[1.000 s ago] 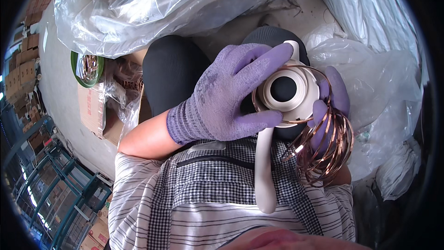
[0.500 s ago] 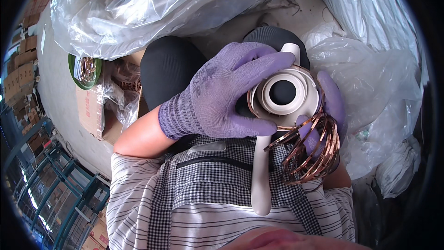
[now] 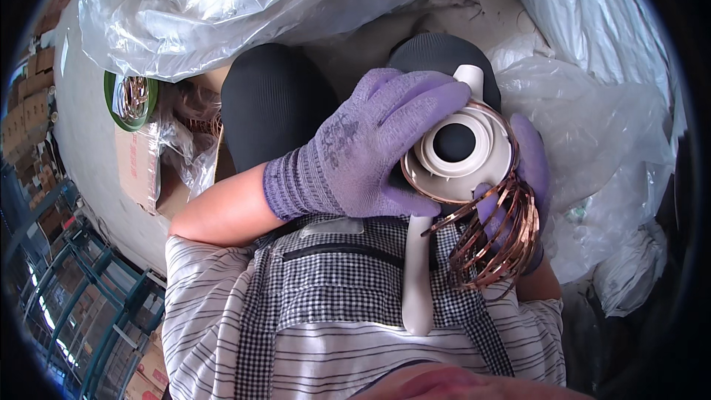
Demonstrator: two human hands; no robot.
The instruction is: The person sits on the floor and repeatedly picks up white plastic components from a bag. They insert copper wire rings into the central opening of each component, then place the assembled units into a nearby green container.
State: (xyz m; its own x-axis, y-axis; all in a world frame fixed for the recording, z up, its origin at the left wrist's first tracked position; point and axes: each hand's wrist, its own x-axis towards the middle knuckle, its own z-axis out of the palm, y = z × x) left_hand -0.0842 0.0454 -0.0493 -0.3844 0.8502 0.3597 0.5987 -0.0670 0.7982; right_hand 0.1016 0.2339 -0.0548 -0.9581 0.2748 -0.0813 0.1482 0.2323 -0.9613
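Note:
Both my hands wear purple knit gloves. Between them, over my lap, is a cream plastic part with a stepped round opening, a short spout-like stub on the far side and a long handle toward my chest. A thin copper-coloured ring runs along its rim. My left hand grips the left side, fingers across the far edge and thumb at the near edge. On the right, my right hand holds the other side, its palm hidden. A bunch of copper-coloured rings hangs around its fingers.
A large clear plastic bag with round cream parts inside lies ahead. At left, a green round dish with metal rings rests by an open cardboard box. More clear plastic sheeting covers the right. Teal metal racks stand far left.
Both hands keep their grip on the plastic part. My left hand and wrist have shifted slightly to the right, and the fingers on the far edge lie closer together.

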